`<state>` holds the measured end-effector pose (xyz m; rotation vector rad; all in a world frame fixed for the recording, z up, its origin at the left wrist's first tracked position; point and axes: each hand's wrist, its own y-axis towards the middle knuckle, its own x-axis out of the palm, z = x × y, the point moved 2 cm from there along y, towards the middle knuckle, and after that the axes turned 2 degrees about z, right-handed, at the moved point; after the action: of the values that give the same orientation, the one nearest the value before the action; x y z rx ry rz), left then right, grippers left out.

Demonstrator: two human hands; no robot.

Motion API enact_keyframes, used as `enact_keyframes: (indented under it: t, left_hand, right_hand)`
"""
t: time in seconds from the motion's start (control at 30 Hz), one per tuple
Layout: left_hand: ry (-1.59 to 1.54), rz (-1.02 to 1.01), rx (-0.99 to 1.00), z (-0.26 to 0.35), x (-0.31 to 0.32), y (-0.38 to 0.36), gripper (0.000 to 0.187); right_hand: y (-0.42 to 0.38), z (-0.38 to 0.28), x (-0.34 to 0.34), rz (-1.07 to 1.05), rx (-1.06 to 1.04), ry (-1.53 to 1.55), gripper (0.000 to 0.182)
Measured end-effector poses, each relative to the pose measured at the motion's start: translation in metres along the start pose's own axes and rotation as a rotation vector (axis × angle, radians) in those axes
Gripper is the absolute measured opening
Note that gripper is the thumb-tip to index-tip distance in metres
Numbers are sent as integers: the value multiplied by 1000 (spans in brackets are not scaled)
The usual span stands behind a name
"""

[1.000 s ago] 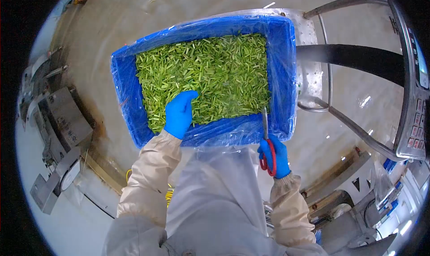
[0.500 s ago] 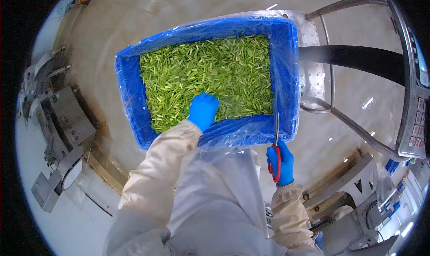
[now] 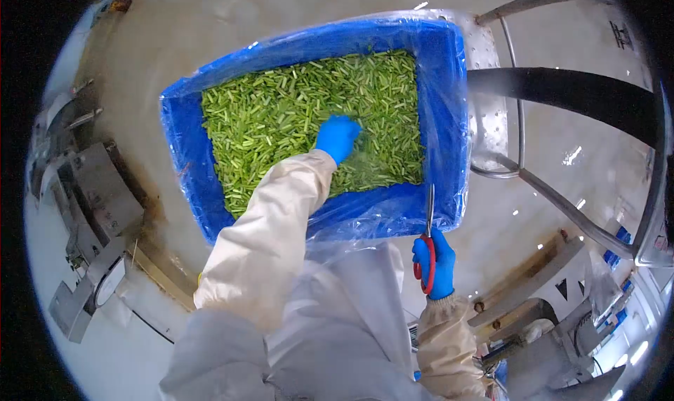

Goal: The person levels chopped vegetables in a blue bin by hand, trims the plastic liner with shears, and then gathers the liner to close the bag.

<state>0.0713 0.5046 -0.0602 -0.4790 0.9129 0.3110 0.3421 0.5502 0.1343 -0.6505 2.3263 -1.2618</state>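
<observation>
Cut green stems (image 3: 267,134) fill a blue crate (image 3: 177,124) with a clear plastic liner (image 3: 372,218) over its sides. My left hand (image 3: 338,138), in a blue glove, is on the stems near the middle of the crate. Its fingers are curled together, and whatever they may hold is hidden. In my right hand (image 3: 442,264), also gloved in blue, is a pair of red-handled scissors (image 3: 430,218). The blades point away from me, beside the crate's near right corner, and look closed.
The crate rests on a metal platform scale (image 3: 484,57), whose tubular frame (image 3: 521,120) and dark post (image 3: 562,89) extend to the right. Grey machinery (image 3: 105,190) stands at left, with more equipment (image 3: 533,317) at lower right. Wet floor (image 3: 161,36) surrounds the scale.
My left hand has moved forward and right over the stems, its arm reaching further into the crate. My right hand keeps the scissors, slightly lower in view. The view has shifted a little.
</observation>
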Motion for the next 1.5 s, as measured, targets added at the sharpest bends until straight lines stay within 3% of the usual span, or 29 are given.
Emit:
enact_keyframes:
  t: [0.03,0.07,0.13,0.2,0.27,0.33,0.47,0.53,0.57,0.63,0.7,0.77,0.87,0.9,0.97,1.03,1.07,1.1,1.13,1.2,1.23,1.3,1.37,1.4,1.5]
  left_hand:
    - [-374,-21,-126,-6,-4,-3,13]
    - [-365,-10,-126,-11,-10,-6,13]
    - [-1103,-12,-352,-8,-35,-19,20]
    - [-1189,-24,-433,-2,-78,-36,22]
    - [-1100,97,-476,1,-125,-59,19]
    - [-982,271,-444,-6,-179,-92,15]
    - [-332,629,-492,-71,-265,-179,22]
    - [884,608,-428,-68,-308,-195,28]
    - [890,610,-436,-72,-307,-198,28]
    - [669,602,-327,-85,-289,-200,36]
    - [-160,392,-486,-92,-232,-189,46]
    - [-437,221,-723,-102,-184,-168,58]
    - [-546,375,-891,-178,-106,-159,66]
    - [-547,375,-890,-163,-118,-143,66]
    - [-1230,353,-1284,-116,-142,-111,70]
    - [-1462,227,-1246,-179,-71,-93,74]
    - [-1444,207,-1158,-115,-97,-66,71]
    - [-1441,26,-1211,-95,-85,-42,69]
    - [-1239,71,-983,-72,-71,-24,64]
    - [-983,-35,-502,-13,-46,-9,57]
    - [-819,8,-335,1,-20,-7,54]
    - [-485,-31,-159,48,-35,-37,49]
    - [-429,-41,-101,47,-60,-90,43]
    - [-383,62,-120,33,-71,-106,40]
    - [-101,283,-406,-36,-100,-158,46]
  right_hand:
    - [0,-2,1,8,-35,-6,19]
    - [2,-3,1,16,-72,-16,21]
    - [6,2,0,-3,-44,1,22]
    - [7,-4,3,-17,-116,-72,24]
    - [13,1,4,-22,-166,-89,25]
    - [18,1,7,-35,-217,-100,26]
    - [27,5,7,-39,-159,-77,22]
    - [30,8,5,-45,-156,-108,19]
    - [31,9,5,-23,-166,-86,18]
    - [36,11,5,-5,-174,-67,16]
    - [39,15,2,0,-121,-74,23]
    - [39,8,1,-25,-136,-76,19]
    - [42,7,-4,-56,-177,-20,12]
    - [44,8,-6,-61,-200,36,10]
    - [39,2,-5,-87,-157,86,10]
    - [41,5,-1,-116,-114,139,10]
    - [44,10,0,-128,-126,134,12]
    - [46,13,-1,-135,-137,123,13]
    - [47,13,-2,-129,-136,111,13]
    - [44,10,-2,-150,-141,116,15]
    - [45,9,-1,-150,-142,109,15]
    - [46,11,-1,-108,-122,119,15]
    - [44,10,0,-108,-111,127,14]
    - [45,9,0,-103,-103,127,14]
    - [49,14,-3,-137,-97,150,13]
